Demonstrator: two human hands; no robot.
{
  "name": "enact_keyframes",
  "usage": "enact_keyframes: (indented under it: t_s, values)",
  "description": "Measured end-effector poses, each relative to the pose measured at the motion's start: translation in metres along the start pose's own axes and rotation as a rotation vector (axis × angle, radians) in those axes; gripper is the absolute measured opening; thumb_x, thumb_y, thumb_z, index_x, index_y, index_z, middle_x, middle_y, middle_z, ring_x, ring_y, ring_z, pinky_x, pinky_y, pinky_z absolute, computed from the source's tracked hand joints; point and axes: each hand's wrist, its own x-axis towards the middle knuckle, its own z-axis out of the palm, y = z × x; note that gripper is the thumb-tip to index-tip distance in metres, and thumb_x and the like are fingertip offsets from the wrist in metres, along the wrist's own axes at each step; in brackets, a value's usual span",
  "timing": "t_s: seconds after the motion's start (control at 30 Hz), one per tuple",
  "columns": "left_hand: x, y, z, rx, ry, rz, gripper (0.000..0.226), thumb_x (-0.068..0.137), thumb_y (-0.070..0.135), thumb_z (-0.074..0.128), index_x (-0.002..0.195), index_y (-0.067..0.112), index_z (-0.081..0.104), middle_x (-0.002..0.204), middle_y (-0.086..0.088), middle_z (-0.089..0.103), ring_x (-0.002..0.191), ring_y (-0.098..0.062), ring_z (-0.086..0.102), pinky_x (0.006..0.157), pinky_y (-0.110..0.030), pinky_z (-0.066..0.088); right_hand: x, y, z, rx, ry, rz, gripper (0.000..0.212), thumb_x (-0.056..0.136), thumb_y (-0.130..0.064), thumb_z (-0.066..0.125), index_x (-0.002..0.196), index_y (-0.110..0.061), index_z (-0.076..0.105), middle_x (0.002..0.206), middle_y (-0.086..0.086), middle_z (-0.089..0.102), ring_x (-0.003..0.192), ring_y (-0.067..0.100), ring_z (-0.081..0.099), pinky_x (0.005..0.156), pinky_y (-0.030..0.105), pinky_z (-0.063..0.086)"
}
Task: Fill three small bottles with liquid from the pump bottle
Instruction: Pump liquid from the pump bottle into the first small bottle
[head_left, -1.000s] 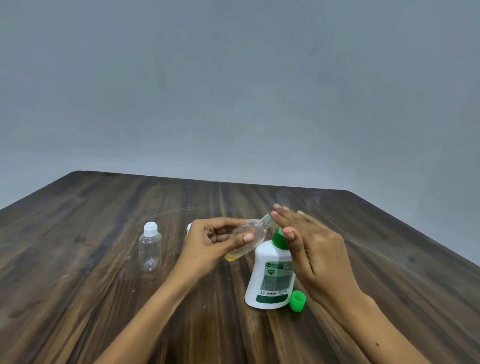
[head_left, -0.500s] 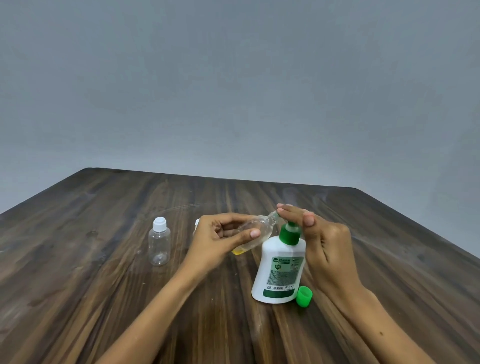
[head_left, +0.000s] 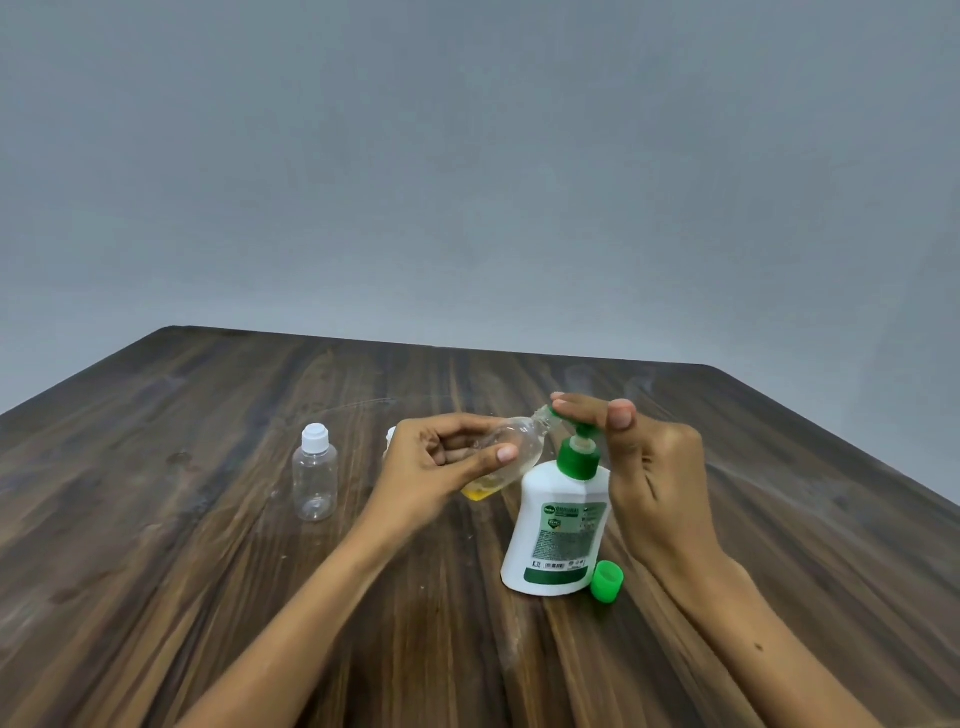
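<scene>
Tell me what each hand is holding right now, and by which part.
The left hand grips the tilted small clear bottle around its body. The right hand holds nothing; its straight fingers rest on the pump bottle's green pump head.

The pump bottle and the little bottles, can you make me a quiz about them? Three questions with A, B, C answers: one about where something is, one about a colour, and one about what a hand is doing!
1. Where is the loose green cap?
A. On the table, right by the pump bottle's base
B. On the capped small bottle
C. In the left hand

2. What colour is the liquid in the tilted small bottle?
A. Blue
B. Yellow
C. Red

3. What is the left hand doing?
A. Lying flat on the table
B. Holding the tilted small bottle
C. Holding the green cap

Answers:
1. A, the cap sits on the table beside the pump bottle.
2. B, yellow liquid pools at the bottle's low end.
3. B, its fingers curl round the bottle while the right hand is at the pump head; the capped small bottle stands apart.
</scene>
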Motion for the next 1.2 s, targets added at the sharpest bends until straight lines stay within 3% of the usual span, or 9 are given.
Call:
enact_keyframes:
  t_s: [0.1,0.27,0.67,0.83,1.2]
  values:
    - [0.000,0.001,-0.002,0.013,-0.006,0.010,0.026,0.072,0.013,0.076,0.097,0.014,0.074,0.094,0.000,0.078,0.092,-0.015,0.074,0.076,-0.019,0.056,-0.007,0.005,0.011,-0.037,0.025,0.006,0.075,0.097,-0.064,0.021,0.098,-0.013,0.076,0.098,-0.008,0.073,0.091,0.003,0.068,0.069,0.017,0.051]
    - [-0.003,0.004,0.000,-0.002,0.003,-0.020,0.025,0.070,0.014,0.075,0.095,0.015,0.074,0.092,0.001,0.078,0.089,-0.012,0.074,0.073,-0.017,0.055,0.004,0.001,0.002,0.035,0.028,0.008,0.074,0.096,-0.065,0.020,0.097,-0.017,0.076,0.101,-0.009,0.073,0.091,0.003,0.068,0.071,0.031,0.056]
    - [-0.002,0.003,0.000,0.002,0.009,-0.022,0.024,0.071,0.014,0.075,0.095,0.017,0.074,0.091,0.001,0.078,0.088,-0.012,0.074,0.073,-0.018,0.056,0.001,0.000,0.003,0.135,0.076,0.057,0.073,0.095,-0.067,0.021,0.096,-0.017,0.075,0.102,-0.006,0.073,0.096,0.003,0.067,0.076,0.014,0.049]
    - [-0.002,0.001,0.001,-0.027,0.019,-0.027,0.027,0.072,0.012,0.075,0.100,0.012,0.074,0.095,-0.005,0.077,0.091,-0.017,0.074,0.076,-0.020,0.056,-0.002,0.002,0.006,0.116,0.095,0.037,0.069,0.097,-0.062,0.023,0.099,-0.016,0.074,0.103,-0.005,0.072,0.100,0.003,0.066,0.079,0.014,0.048]
    - [-0.003,0.002,0.005,-0.072,0.023,-0.011,0.028,0.072,0.010,0.074,0.100,0.009,0.073,0.096,-0.004,0.077,0.091,-0.016,0.074,0.075,-0.019,0.055,-0.004,-0.001,0.008,0.058,0.065,0.028,0.070,0.097,-0.062,0.027,0.100,-0.012,0.074,0.103,-0.005,0.072,0.099,0.006,0.067,0.076,0.032,0.057]
